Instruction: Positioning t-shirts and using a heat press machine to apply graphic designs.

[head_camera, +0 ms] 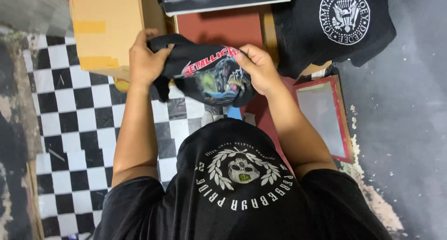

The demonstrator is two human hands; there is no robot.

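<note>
The person wears a black short-sleeved T-shirt (242,198). The sleeves (128,198) end above the elbows, so both forearms are bare. On the chest is a round printed emblem (240,172) in pale grey-white: a ring of small capital letters runs around the outside, and inside it two leafy branches form a wreath. At the centre of the wreath sits a small grey skull-like figure with a touch of green at its lower part. A short arc of much smaller lettering curves above the wreath. The left hand (146,60) and right hand (260,70) are bare, with no gloves, watch or rings to be seen.
</note>
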